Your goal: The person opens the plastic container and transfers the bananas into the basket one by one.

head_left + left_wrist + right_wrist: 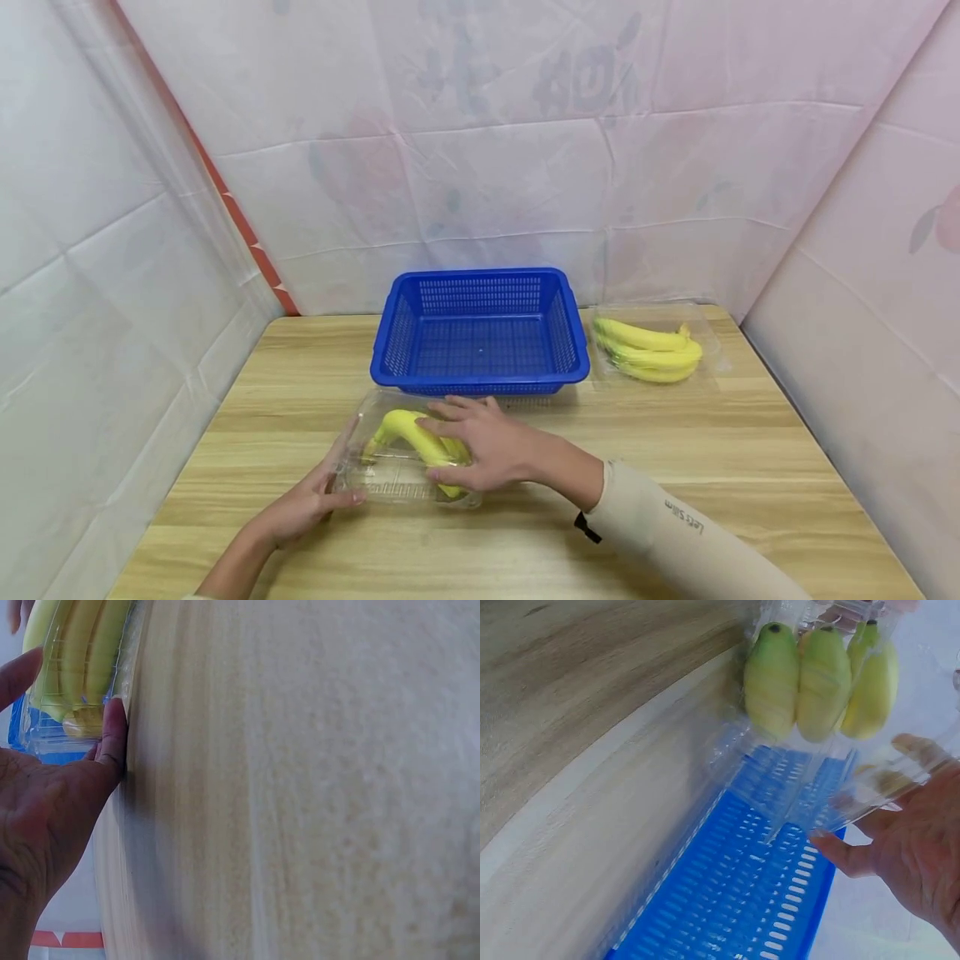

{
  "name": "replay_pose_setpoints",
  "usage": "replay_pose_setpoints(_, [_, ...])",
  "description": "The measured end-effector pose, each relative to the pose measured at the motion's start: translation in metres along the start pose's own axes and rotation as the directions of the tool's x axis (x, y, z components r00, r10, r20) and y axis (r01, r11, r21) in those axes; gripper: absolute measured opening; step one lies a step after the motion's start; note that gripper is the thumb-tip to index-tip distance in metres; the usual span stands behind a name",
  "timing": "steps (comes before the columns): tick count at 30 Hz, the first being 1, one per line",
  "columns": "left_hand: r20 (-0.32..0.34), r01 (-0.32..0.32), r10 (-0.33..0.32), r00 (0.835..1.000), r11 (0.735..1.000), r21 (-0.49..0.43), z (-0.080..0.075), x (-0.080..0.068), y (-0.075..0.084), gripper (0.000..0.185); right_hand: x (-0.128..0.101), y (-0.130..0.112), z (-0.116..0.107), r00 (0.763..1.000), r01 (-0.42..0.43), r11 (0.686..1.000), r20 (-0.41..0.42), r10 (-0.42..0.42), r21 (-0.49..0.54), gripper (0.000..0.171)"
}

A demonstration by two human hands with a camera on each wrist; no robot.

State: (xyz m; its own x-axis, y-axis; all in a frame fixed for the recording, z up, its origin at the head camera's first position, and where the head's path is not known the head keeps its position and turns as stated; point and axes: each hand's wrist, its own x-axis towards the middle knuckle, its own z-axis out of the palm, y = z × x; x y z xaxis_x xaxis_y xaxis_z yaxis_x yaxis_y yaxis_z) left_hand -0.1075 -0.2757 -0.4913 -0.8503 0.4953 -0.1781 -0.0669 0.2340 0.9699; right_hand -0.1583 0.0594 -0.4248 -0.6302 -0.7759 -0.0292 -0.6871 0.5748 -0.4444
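Sitting near the table's (247,533) front edge, clamshell (397,483) abuts basket (480,333).

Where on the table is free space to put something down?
Bare wood lies left of the basket, along the near edge of the table, and between the two banana packs. It is crowded in front of the basket, where both hands hold the near pack.
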Motion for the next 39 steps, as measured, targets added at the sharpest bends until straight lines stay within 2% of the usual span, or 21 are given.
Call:
replay_pose_setpoints(4, [-0.008, -0.008, 0.008, 1.000, 1.000, -0.002, 0.000, 0.000, -0.002, 0.111, 0.000, -0.003, -0.003, 0.999, -0.014, 1.000, 0.030, 0.013, 0.016, 0.079])
replay_pose_setpoints(13, [-0.006, -0.010, 0.010, 1.000, 1.000, 0.003, 0.002, 0.001, -0.005, 0.111, 0.000, -0.006, -0.012, 0.999, -0.024, 0.998, 0.029, 0.026, -0.052, 0.079])
replay_pose_setpoints(17, [-0.007, -0.018, 0.018, 1.000, 1.000, 0.009, 0.002, 0.000, -0.004, 0.112, -0.003, -0.005, -0.014, 1.000, 0.017, 0.994, -0.003, -0.018, -0.104, 0.074])
replay_pose_setpoints(21, [-0.012, -0.016, 0.016, 1.000, 1.000, 0.016, 0.002, -0.001, -0.002, 0.112, -0.008, -0.005, -0.017, 0.992, 0.111, 0.985, -0.041, -0.117, -0.134, 0.064])
replay_pose_setpoints(28, [0.003, -0.005, 0.005, 1.000, 1.000, 0.015, 0.002, -0.002, 0.000, 0.112, -0.012, -0.006, -0.011, 0.950, 0.283, 0.930, -0.066, -0.306, -0.235, 0.054])
replay_pose_setpoints(34, [0.006, 0.001, -0.001, 1.000, 1.000, 0.019, 0.003, -0.003, 0.002, 0.110, -0.012, -0.008, -0.003, 0.915, 0.353, 0.867, -0.063, -0.399, -0.352, 0.065])
replay_pose_setpoints(37, [0.005, 0.000, 0.000, 1.000, 1.000, 0.022, 0.003, -0.003, 0.002, 0.110, -0.013, -0.008, -0.002, 0.896, 0.371, 0.844, -0.088, -0.435, -0.388, 0.059])
replay_pose_setpoints(39, [0.003, 0.000, 0.000, 1.000, 1.000, 0.025, 0.004, -0.003, 0.002, 0.110, -0.014, -0.008, -0.002, 0.889, 0.381, 0.840, -0.096, -0.447, -0.386, 0.050])
